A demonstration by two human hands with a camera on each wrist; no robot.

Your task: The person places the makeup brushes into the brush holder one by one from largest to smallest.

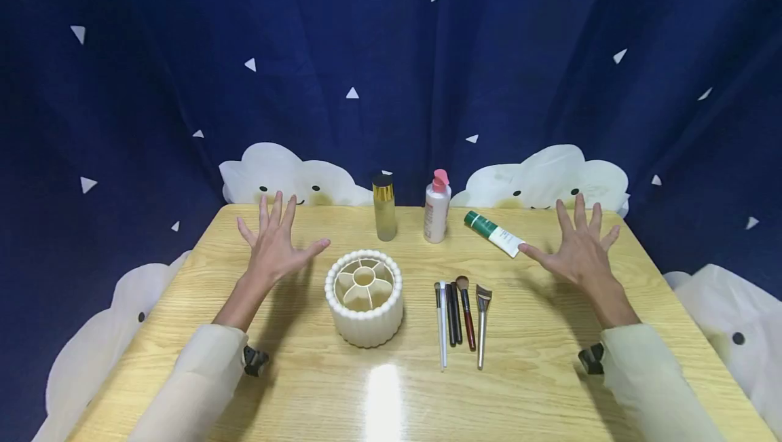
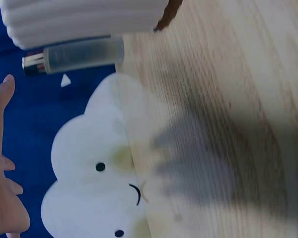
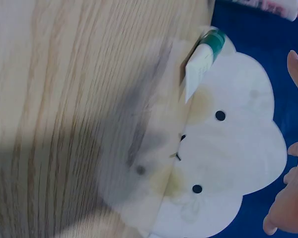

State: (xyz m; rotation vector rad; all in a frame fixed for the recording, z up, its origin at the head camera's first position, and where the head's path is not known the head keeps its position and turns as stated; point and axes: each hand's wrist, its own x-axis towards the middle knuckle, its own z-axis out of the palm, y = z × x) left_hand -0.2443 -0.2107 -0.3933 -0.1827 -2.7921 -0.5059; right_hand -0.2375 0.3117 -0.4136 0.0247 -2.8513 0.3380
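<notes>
My left hand [image 1: 277,245] hovers over the table's left side, fingers spread and holding nothing. Closest to its thumb is a round white brush holder [image 1: 365,326] with a beaded rim and several compartments. On the right, my right hand [image 1: 579,252] is spread too and grips nothing; its thumb points at a green and white squeeze tube [image 1: 493,233] lying flat. Several makeup brushes [image 1: 468,320] and dark slim sticks [image 1: 452,314] lie side by side right of the holder. The left wrist view shows the holder's ribbed side [image 2: 84,20] and the left thumb [image 2: 1,99].
A gold-collared bottle with a black cap [image 1: 385,214] and a white pump bottle with a pink top [image 1: 436,211] stand upright at the back of the wooden table [image 1: 318,401]. Behind hangs a dark blue curtain [image 1: 391,41] with white clouds and triangles.
</notes>
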